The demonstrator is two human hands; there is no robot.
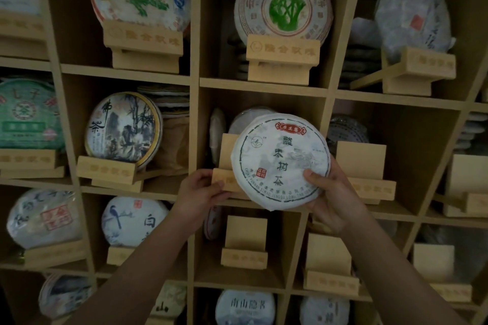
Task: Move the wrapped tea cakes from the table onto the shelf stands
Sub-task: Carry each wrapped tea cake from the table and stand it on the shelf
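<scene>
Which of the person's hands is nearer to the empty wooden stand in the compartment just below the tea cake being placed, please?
Left. The left hand grips the stand just above and left of the empty wooden stand. The right hand, holding the wrapped tea cake, is farther off, above and right.

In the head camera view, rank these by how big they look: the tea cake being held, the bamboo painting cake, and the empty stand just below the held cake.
1. Held tea cake, nearest the camera.
2. Bamboo painting cake, slightly smaller, but farther back, so real sizes may match.
3. Empty stand.

Two hands (203,192), one held tea cake (280,163), five empty stands (360,166).
</scene>
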